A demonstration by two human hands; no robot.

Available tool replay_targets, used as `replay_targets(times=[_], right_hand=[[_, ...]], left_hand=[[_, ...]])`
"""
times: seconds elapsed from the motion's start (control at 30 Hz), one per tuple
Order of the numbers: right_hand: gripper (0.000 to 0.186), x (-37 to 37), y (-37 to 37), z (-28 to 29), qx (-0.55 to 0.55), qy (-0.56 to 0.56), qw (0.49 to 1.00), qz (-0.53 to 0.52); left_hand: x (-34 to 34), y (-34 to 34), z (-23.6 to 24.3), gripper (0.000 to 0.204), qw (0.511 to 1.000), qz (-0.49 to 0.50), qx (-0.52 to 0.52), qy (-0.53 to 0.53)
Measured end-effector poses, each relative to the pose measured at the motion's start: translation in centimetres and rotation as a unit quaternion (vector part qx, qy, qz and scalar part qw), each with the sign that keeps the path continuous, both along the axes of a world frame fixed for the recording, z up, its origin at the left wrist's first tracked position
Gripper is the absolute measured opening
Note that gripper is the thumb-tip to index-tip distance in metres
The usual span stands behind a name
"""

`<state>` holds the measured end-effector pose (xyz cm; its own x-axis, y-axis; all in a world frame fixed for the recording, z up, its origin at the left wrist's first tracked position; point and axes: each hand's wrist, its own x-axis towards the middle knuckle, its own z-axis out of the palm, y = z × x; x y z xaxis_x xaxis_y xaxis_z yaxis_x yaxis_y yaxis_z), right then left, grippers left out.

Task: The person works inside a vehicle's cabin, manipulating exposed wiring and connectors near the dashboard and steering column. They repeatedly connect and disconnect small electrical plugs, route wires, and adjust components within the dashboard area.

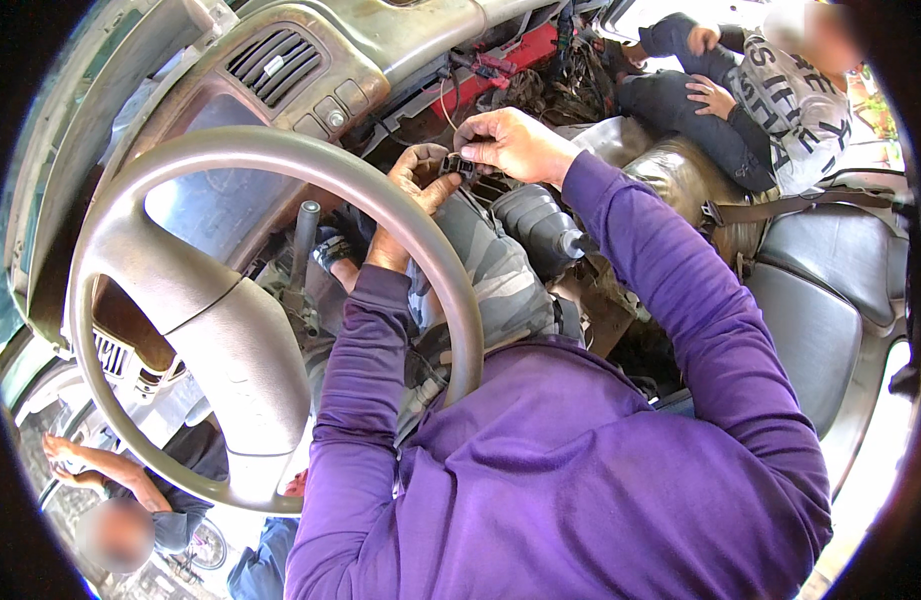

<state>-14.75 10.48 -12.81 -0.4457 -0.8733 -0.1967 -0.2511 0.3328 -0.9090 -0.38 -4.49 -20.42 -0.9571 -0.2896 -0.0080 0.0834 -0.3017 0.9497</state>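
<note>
My left hand (416, 178) and my right hand (512, 146) meet beyond the steering wheel (448, 265), gripping a small black plastic part (458, 166) that looks like a connector; fingertips hide some of it. A thin wire (446, 118) rises near it toward the opened dashboard, where a red bar (518, 50) and dark bundled wiring (552, 85) show. Below my right hand is a black ribbed rubber boot (535, 225). My legs in grey camouflage trousers (500, 275) are partly hidden by my arms and the wheel.
A person (785, 115) in a printed top sits at the upper right beside grey seats (795, 355). Another person (155, 485) is outside at the lower left. The dashboard with its air vent (265, 72) runs across the top left; a seat belt (790, 205) crosses the right side.
</note>
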Motion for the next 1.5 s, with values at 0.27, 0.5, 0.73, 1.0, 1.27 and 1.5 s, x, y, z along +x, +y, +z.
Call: replay_targets(times=[0.27,0.5,0.73,1.0,1.27,1.5], right_hand=[[0.019,-0.6,0.1,-0.4,0.002,0.053,0.999,0.007],[0.020,-0.7,0.1,0.2,0.018,0.041,0.999,0.011],[0.024,-1.0,0.3,-0.3,0.018,0.082,0.996,0.014],[0.028,-1.1,0.3,-0.2,0.048,0.076,0.996,0.005],[0.029,-1.3,0.3,-0.3,0.034,0.108,0.993,0.025],[0.027,-1.2,0.4,0.1,0.019,0.131,0.991,0.027]], left_hand=[[0.0,0.0,0.1,0.051,1.000,-0.007,-0.026,-0.003],[0.1,-0.1,0.0,0.053,1.000,-0.006,-0.022,0.008],[0.2,0.2,1.1,0.052,1.000,-0.020,-0.020,-0.002],[0.1,0.2,0.6,0.048,0.998,-0.028,-0.022,0.045],[0.4,0.1,1.1,0.042,0.998,-0.038,-0.047,0.027],[0.5,0.1,1.5,0.041,0.998,-0.042,-0.047,0.020]])
